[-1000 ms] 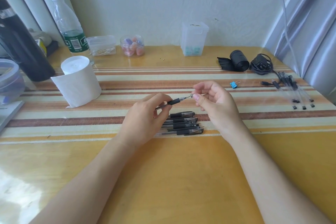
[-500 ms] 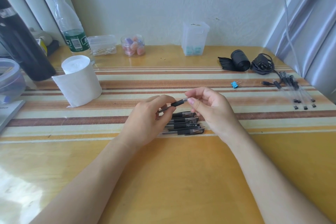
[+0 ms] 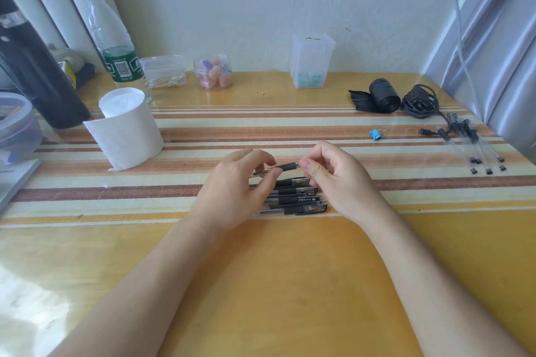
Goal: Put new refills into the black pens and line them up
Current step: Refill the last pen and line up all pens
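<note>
Here, left hand [image 3: 232,191] and right hand [image 3: 339,182] fingers [image 3: 308,166] pinch one black pen [image 3: 287,166] above the pen row [image 3: 295,200].

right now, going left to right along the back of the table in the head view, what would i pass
black flask → water bottle → box of cotton swabs → small round jar → tall clear plastic box → black bag roll → coiled black cable

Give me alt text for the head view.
The left hand and right hand pinch one black pen above a row of black pens on the striped table. A tissue roll stands left; loose pens lie far right.
</note>
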